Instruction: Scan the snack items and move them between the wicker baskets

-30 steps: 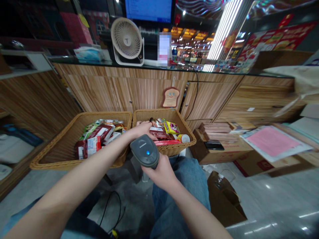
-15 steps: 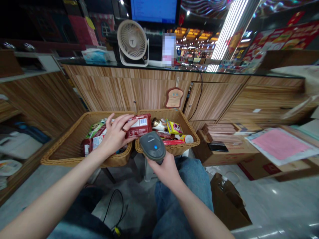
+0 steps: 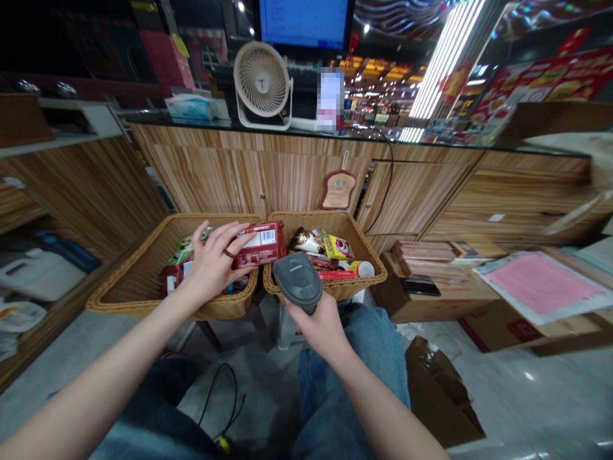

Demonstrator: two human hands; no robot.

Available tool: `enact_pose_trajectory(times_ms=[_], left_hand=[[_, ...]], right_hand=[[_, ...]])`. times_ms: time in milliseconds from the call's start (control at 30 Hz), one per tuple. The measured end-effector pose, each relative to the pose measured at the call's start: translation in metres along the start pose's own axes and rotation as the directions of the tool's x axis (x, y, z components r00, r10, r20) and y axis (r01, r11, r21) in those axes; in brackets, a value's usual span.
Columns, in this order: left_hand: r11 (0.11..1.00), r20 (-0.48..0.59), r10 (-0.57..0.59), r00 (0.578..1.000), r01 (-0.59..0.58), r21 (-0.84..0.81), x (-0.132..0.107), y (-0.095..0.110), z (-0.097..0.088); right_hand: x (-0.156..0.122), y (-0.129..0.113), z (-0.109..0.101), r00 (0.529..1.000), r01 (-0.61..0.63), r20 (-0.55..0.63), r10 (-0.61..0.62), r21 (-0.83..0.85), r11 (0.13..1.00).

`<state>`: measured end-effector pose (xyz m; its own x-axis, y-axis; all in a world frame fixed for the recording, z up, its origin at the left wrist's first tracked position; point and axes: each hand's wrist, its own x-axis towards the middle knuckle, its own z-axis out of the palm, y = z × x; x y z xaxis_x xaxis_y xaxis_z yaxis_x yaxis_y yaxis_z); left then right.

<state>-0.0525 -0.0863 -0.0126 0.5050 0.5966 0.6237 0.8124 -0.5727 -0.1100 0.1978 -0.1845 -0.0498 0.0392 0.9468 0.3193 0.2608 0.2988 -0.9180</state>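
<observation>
My left hand (image 3: 214,260) grips a dark red snack packet (image 3: 261,243) with a white barcode label, held up between two wicker baskets. My right hand (image 3: 320,322) is wrapped round the handle of a grey barcode scanner (image 3: 297,280), whose head sits just below and right of the packet. The left basket (image 3: 143,281) holds several red and green packets. The right basket (image 3: 354,237) holds mixed snacks, a yellow packet (image 3: 337,246) among them.
A wooden counter (image 3: 287,166) stands behind the baskets, with a white fan (image 3: 262,83) and a monitor (image 3: 304,22) on top. Cardboard boxes, a black phone (image 3: 421,286) and pink papers (image 3: 541,284) lie at right. A brown paper bag (image 3: 443,396) sits by my right knee. A black cable (image 3: 215,402) trails on the floor.
My left hand lifted the red packet out of the right basket and brought it leftward above the scanner. The scanner's blue light is no longer lit.
</observation>
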Motion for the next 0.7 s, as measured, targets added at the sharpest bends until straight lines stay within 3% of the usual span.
enact_pose_trajectory(times_ms=[200, 300, 400, 533, 700], left_hand=[[0.964, -0.101, -0.252, 0.962, 0.259, 0.059, -0.005, -0.012, 0.0], [0.945, -0.119, -0.311, 0.943, 0.32, 0.068, -0.002, -0.017, 0.004], [0.965, -0.074, -0.256, 0.964, 0.259, 0.039, 0.012, -0.015, 0.012], [0.997, 0.104, -0.066, 0.992, 0.07, -0.027, 0.048, 0.002, 0.034], [0.993, 0.341, 0.114, 0.933, -0.094, -0.075, 0.106, 0.022, 0.081]], right_hand=[[-0.001, -0.002, -0.001, 1.0, 0.002, 0.01, -0.002, 0.031, 1.0], [-0.001, -0.002, -0.001, 1.0, 0.005, 0.02, -0.005, 0.032, 0.999], [-0.002, -0.003, -0.001, 0.999, 0.028, 0.021, -0.029, 0.033, 0.999], [-0.003, -0.005, -0.002, 0.997, 0.074, 0.019, -0.075, 0.031, 0.997], [-0.003, -0.006, -0.004, 0.998, 0.062, 0.026, -0.064, 0.046, 0.997]])
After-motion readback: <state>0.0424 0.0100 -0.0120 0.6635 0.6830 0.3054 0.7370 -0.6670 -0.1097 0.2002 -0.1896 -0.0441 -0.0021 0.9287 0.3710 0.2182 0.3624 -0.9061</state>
